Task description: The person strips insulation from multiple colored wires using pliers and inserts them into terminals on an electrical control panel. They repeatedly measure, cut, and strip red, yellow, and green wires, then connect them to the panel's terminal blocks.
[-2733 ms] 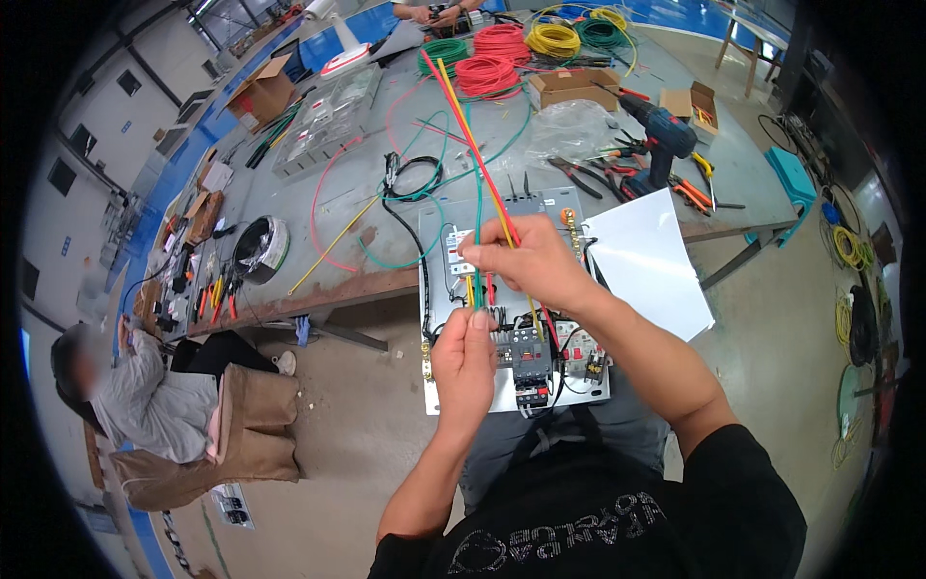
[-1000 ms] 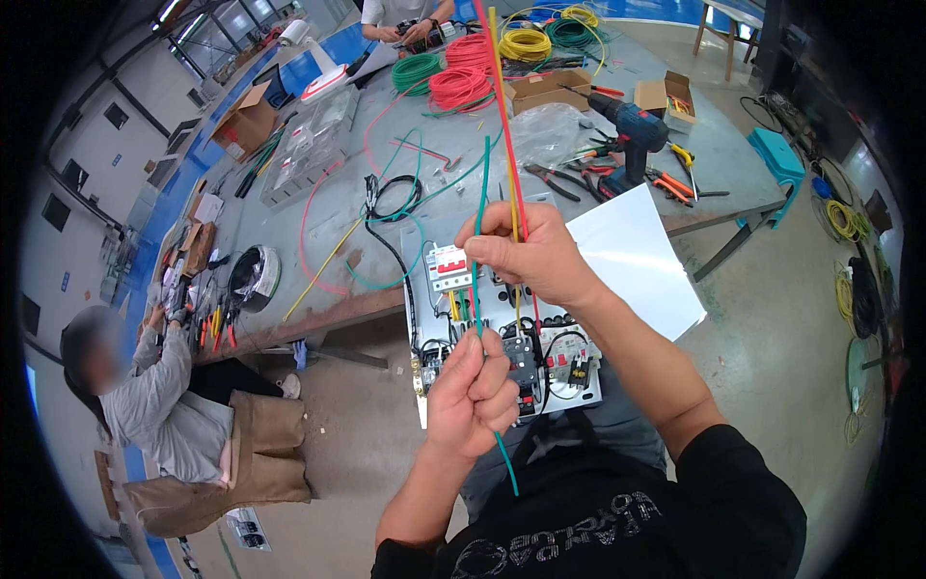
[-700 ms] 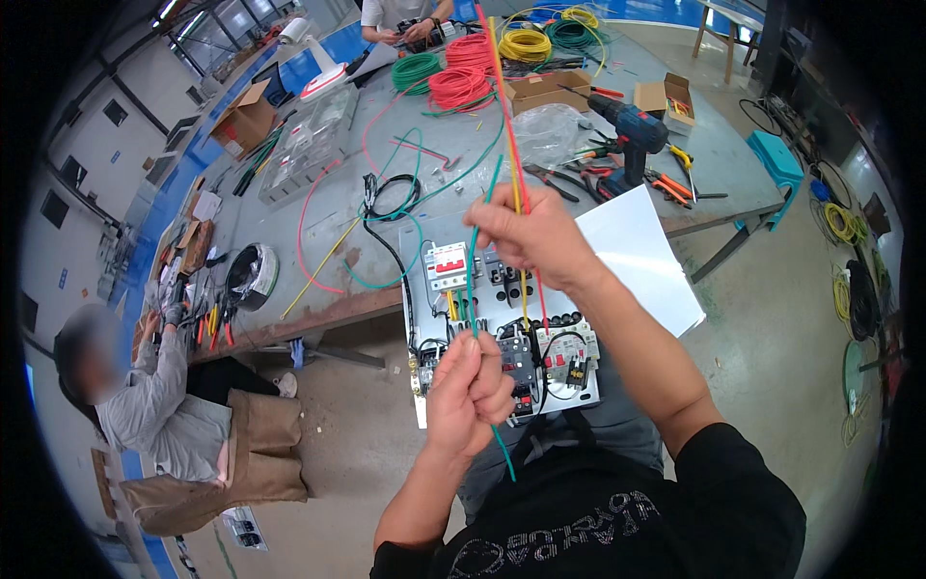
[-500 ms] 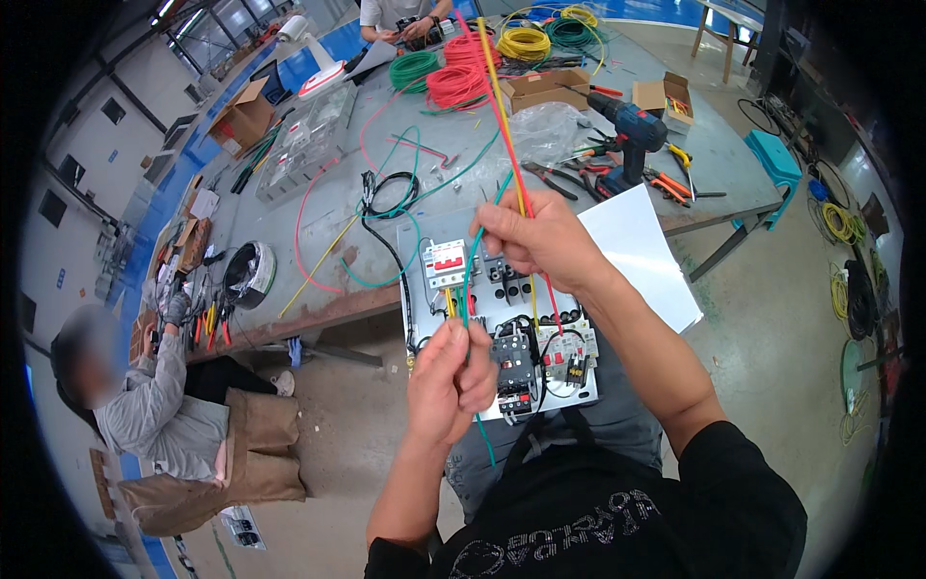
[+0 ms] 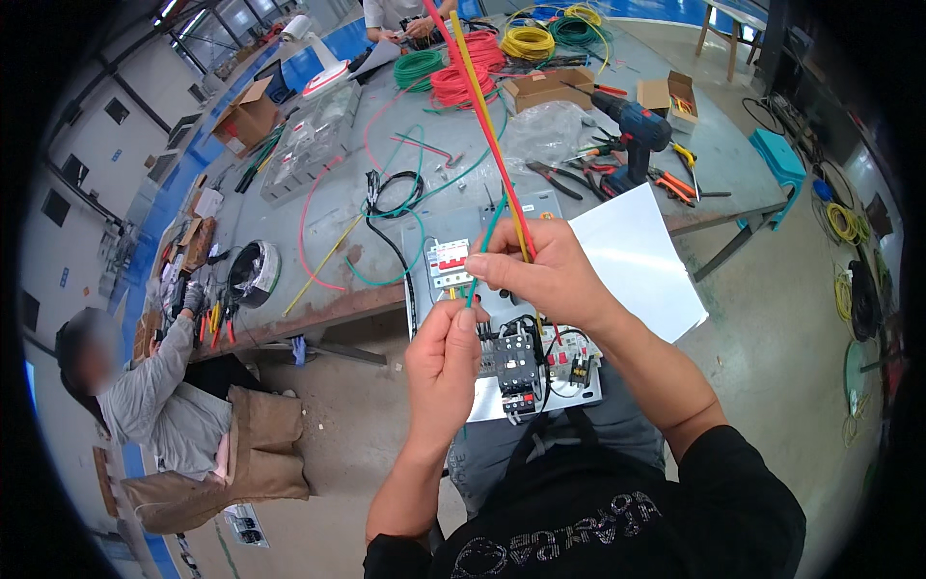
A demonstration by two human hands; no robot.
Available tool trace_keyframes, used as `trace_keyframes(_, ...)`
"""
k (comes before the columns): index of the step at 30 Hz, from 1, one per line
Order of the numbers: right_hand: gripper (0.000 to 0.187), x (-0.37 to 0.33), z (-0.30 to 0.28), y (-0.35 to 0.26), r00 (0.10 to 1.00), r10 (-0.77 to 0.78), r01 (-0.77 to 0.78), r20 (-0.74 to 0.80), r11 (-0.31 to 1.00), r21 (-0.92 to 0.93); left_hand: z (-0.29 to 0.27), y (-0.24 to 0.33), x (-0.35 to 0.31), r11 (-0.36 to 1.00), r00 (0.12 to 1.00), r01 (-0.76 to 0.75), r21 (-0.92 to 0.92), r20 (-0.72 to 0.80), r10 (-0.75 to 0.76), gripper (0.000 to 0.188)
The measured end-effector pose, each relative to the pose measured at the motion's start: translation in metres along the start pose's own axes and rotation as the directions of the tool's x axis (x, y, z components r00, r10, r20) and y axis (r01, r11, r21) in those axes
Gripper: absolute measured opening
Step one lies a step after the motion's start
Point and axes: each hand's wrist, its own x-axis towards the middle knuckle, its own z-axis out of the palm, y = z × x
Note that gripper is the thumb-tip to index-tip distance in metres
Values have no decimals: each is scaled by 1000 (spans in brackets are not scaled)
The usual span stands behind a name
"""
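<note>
A green wire is pinched by both hands. My right hand holds it between thumb and fingers, just right of a white circuit breaker with red levers. Below the breaker, my left hand has thumb and fingers closed on the same wire. A red wire and a yellow wire rise past my right hand; whether it grips them I cannot tell. A metal mounting plate rests on my lap, carrying a black contactor and a small device with red buttons. My hands hide part of it.
White paper lies right of the plate. On the grey table are a cordless drill, pliers, red wire coils and a cable tie bundle or tape-like ring. Co-workers sit at left and far side.
My right hand has come down along the green wire, and my left hand has risen slightly, so they are closer together. The red and yellow wires' upper ends have swung left.
</note>
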Motion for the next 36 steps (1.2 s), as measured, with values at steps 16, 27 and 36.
trace_keyframes(16,31,-4,-14,-17,981,147,-151,-126,988,-28,2,7,-5,572,907,-318,756,66,417,12)
trace_keyframes(27,28,1,-18,-17,955,235,-206,-182,965,166,2,7,-4,311,858,-346,885,165,486,13)
trace_keyframes(36,27,6,-13,-7,970,184,-158,-159,974,159,-3,3,-3,325,872,-315,892,136,470,15)
